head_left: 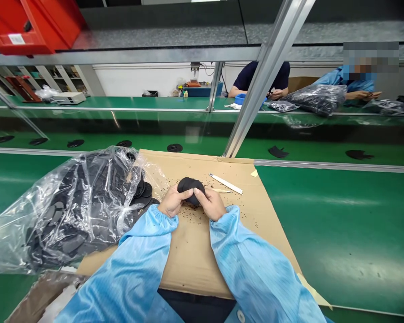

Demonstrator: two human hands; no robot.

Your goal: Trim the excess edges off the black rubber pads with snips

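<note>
Right now, in the head view, both hands meet at the middle of the cardboard [195,251]. The left hand [173,202] and right hand [213,204] each pinch one black pad [191,187] between thumb and fingers, holding it just above the sheet. Dark crumbs [191,211] lie scattered under it, so the step in hand looks like picking or trimming scraps off the pad's edge. A next move would call for turning the pad in the fingertips with a light grip.

At 9 o'clock of the hands, touching the cardboard's left edge, lies a clear bag [70,206] full of pads. At 1 o'clock lies a white strip [226,184]. A slanted post [256,89] rises at 12 o'clock. At 3 o'clock the green bench [340,224] gives open room. Across the belt [155,134], two other people work.
</note>
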